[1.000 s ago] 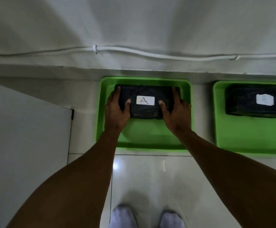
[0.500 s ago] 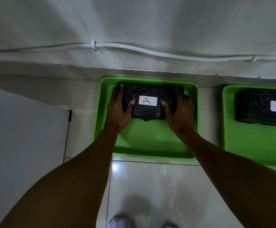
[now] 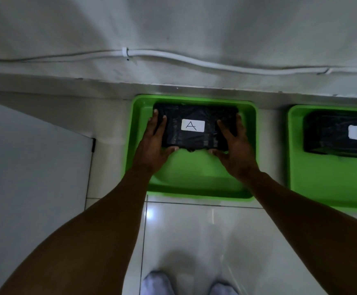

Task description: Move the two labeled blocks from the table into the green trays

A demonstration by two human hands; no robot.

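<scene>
A black wrapped block with a white label "A" (image 3: 194, 128) lies in the far half of a green tray (image 3: 194, 173) on the floor by the wall. My left hand (image 3: 154, 143) grips its left end, fingers on top and thumb at the near edge. At the right end my right hand (image 3: 235, 145) holds it the same way. A second black block with a white label (image 3: 339, 133) rests in another green tray (image 3: 322, 184) at the right edge; its letter is too blurred to read.
A white cable (image 3: 173, 56) runs along the wall above the trays. A white panel or table edge (image 3: 30, 177) stands at the left. Glossy floor tiles (image 3: 194, 241) stretch toward me, with my two feet (image 3: 186, 284) at the bottom.
My thumbs have slid from the block's top to its near edge. The camera has shifted, so the trays sit further right and lower in view.
</scene>
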